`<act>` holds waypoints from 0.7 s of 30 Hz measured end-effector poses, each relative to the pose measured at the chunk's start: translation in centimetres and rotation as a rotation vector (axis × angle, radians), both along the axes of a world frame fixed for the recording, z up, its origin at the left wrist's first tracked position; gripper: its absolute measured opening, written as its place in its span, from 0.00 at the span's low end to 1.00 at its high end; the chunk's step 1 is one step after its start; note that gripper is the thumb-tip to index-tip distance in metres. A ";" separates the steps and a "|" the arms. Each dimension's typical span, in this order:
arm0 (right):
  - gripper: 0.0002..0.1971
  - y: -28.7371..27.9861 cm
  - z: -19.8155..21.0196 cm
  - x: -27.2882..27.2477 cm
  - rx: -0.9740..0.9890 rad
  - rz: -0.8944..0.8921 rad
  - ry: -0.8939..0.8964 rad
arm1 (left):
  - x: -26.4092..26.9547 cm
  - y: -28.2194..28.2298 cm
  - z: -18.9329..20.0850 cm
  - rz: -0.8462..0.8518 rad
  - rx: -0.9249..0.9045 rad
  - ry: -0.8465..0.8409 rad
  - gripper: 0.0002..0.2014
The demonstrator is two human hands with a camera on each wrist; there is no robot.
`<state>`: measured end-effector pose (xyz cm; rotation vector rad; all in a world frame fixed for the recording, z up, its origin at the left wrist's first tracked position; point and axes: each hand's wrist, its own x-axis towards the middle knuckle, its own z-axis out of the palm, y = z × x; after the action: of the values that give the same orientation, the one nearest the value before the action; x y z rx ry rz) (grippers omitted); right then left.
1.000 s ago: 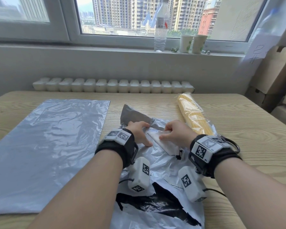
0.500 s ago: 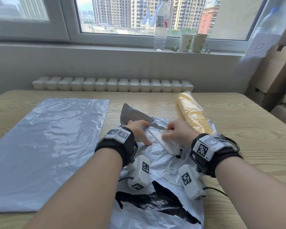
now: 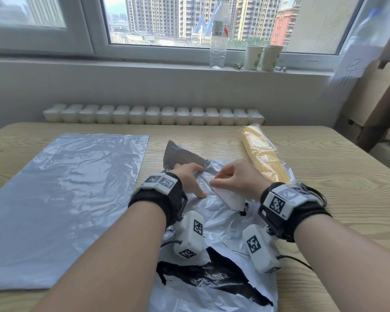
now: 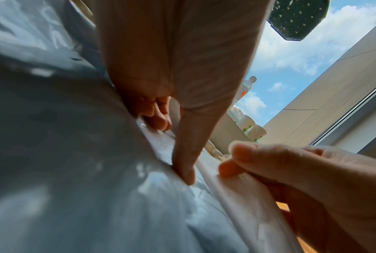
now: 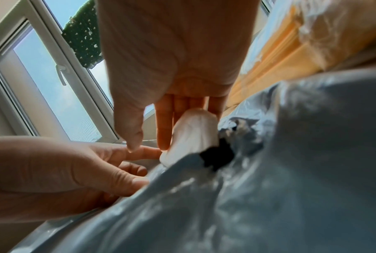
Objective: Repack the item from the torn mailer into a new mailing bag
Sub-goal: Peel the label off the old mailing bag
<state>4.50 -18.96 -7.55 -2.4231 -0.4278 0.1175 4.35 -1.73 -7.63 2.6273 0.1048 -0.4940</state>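
The torn mailer [image 3: 214,287], crinkled grey-white plastic with a black print, lies on the table in front of me. My left hand [image 3: 196,181] holds it down, thumb pressed flat and fingers curled on its dark folded edge. My right hand [image 3: 218,180] pinches a white flap [image 3: 230,197] of the same mailer between thumb and fingers, as the left wrist view shows. The item, a yellow roll [image 3: 261,156] in clear wrap, lies just right of my right hand, its near end hidden behind the wrist. The new mailing bag [image 3: 61,199] lies flat and grey to the left.
The wooden table [image 3: 324,176] has bare surface to the right. A white ribbed radiator [image 3: 153,114] runs behind its far edge. On the windowsill stand a water bottle [image 3: 218,41] and two paper cups [image 3: 253,57]. Cardboard boxes [image 3: 374,104] lean at the far right.
Both hands stay on the torn mailer. My right hand has shifted slightly left and up with the white flap; the left hand has hardly moved.
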 end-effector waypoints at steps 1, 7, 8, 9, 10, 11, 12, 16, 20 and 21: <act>0.10 0.0 0.0 0.1 -0.006 -0.017 -0.001 | 0.0 0.0 0.0 -0.001 0.002 0.000 0.43; 0.01 -0.4 -0.2 0.4 -0.046 -0.135 0.023 | 0.1 0.1 -0.2 0.001 -0.009 -0.002 0.43; 0.02 -0.4 -0.1 0.4 -0.049 -0.135 0.026 | 0.2 0.1 -0.2 0.002 -0.010 -0.001 0.43; 0.03 -0.3 -0.1 0.4 -0.054 -0.136 0.025 | 0.2 0.1 -0.2 0.002 -0.010 -0.002 0.43; 0.03 -0.3 -0.1 0.4 -0.059 -0.136 0.025 | 0.2 0.1 -0.2 0.002 -0.008 -0.002 0.43; 0.03 -0.3 -0.1 0.3 -0.062 -0.135 0.028 | 0.3 0.1 -0.2 0.002 -0.009 -0.002 0.43; 0.03 -0.3 -0.2 0.3 -0.065 -0.134 0.035 | 0.3 0.1 -0.3 0.002 -0.011 -0.002 0.43; 0.03 -0.4 -0.3 0.2 -0.060 -0.145 0.070 | 0.3 0.1 -0.3 0.001 -0.012 -0.004 0.43; 0.02 -0.6 -0.1 0.1 -0.074 -0.149 0.094 | 0.3 0.1 -0.3 0.002 0.001 -0.007 0.42; 0.02 -0.6 -0.1 0.1 -0.077 -0.151 0.098 | 0.3 0.1 -0.3 0.003 0.003 -0.007 0.43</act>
<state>4.65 -19.54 -7.62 -2.5028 -0.1982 0.1885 4.66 -1.62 -7.95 2.6310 0.1074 -0.4833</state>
